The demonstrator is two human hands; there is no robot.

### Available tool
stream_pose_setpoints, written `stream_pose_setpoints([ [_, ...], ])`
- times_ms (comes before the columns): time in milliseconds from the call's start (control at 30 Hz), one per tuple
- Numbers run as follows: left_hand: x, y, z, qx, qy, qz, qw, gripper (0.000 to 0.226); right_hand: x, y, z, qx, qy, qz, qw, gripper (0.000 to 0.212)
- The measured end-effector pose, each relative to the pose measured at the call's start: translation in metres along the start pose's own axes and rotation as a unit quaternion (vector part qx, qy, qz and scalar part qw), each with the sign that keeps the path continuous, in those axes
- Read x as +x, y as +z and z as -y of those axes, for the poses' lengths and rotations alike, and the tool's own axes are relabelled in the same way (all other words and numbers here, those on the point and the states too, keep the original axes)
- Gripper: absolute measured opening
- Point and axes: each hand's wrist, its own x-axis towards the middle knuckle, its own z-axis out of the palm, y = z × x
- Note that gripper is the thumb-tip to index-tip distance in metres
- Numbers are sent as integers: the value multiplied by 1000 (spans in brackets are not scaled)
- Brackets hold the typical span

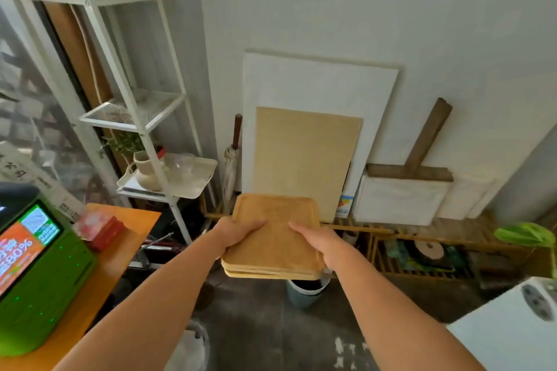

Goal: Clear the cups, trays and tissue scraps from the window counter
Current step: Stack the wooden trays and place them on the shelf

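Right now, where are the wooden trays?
In the head view, centre frame: the stacked wooden trays are held by the left hand and right hand, above the bin.

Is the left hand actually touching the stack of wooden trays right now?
Touching. The head view shows the left hand gripping the stack of wooden trays at its left edge, thumb lying on the top tray.
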Motion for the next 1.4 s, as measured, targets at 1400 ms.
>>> stream_pose_setpoints([
  [1400,317,-226,-196,-163,-75,-275,944,97,372,175,397,-190,-89,213,954,110],
])
